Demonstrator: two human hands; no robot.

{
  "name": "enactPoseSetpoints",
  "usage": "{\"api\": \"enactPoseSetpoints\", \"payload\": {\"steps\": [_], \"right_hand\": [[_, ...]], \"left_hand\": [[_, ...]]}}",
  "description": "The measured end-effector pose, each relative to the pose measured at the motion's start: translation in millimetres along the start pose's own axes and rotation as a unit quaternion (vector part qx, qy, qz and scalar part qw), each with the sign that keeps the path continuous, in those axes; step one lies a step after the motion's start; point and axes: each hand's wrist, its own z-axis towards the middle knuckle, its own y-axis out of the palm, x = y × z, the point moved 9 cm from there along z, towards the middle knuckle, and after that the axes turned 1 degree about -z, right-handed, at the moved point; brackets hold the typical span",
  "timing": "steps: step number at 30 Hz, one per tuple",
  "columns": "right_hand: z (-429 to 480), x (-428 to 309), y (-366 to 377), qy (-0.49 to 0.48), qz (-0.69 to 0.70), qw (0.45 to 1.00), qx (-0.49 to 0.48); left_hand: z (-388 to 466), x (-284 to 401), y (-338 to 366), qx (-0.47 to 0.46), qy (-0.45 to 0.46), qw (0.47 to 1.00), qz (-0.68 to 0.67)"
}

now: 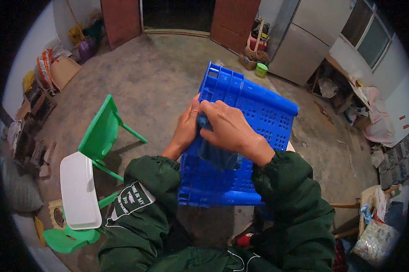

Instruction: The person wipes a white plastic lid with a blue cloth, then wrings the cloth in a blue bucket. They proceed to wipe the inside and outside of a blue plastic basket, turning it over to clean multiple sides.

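A blue plastic crate [269, 112] with perforated panels stands tilted on its side in front of me. My left hand [187, 124] grips the crate's left edge, its thumb and fingers around the rim. Close beside it, my right hand [228, 125] is closed on a dark blue cloth [218, 154], which hangs down over the crate's surface. The fingertips of the right hand lie near the left edge, partly hidden behind the hand itself. Both forearms are in dark green sleeves.
Left of me are a green plastic chair [100, 132], a white plastic lid or tray [80, 192] and another green seat [70, 239]. Bricks and boxes line the left wall. A refrigerator [306, 37], a green tub [261, 69] and a cluttered low shelf stand at the right.
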Motion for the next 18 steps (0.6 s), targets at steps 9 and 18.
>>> {"api": "enactPoseSetpoints", "payload": {"steps": [9,18], "right_hand": [[-13,57,-22,0.116,0.258,0.957,0.066],[-2,-19,-9,-0.166,-0.141,0.976,-0.018]], "left_hand": [[4,6,-2,0.008,0.023,0.999,0.045],[4,13,4,-0.007,0.043,0.998,0.042]]}}
